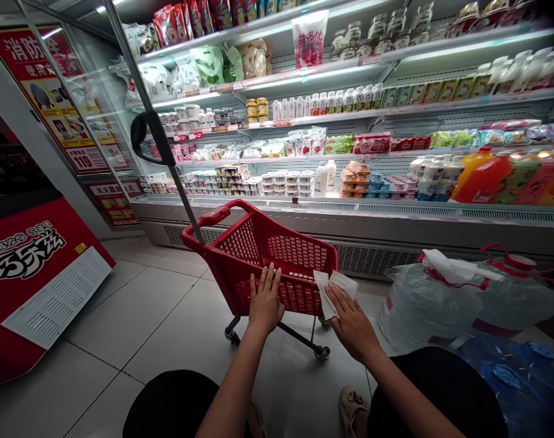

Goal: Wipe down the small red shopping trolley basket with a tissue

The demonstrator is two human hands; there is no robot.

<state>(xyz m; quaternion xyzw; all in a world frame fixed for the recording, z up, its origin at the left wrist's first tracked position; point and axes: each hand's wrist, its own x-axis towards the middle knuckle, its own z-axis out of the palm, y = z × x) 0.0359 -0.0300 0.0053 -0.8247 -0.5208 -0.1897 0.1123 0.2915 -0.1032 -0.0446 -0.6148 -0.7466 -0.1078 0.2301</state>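
A red plastic shopping cart on small black casters stands on the floor in front of me. My left hand lies on the near side of its basket, fingers stretched out and holding nothing. At the basket's right corner, my right hand presses a folded white tissue against the red plastic. Part of the tissue spreads out past the fingers on both sides. The inside of the basket is partly visible. A long grey pole with a black looped grip rises from the cart's left end.
An open refrigerated case stocked with dairy and drinks runs behind the cart. On the right are large wrapped water bottles with a white tissue on top, and blue-tinted bottles. A red freezer stands left.
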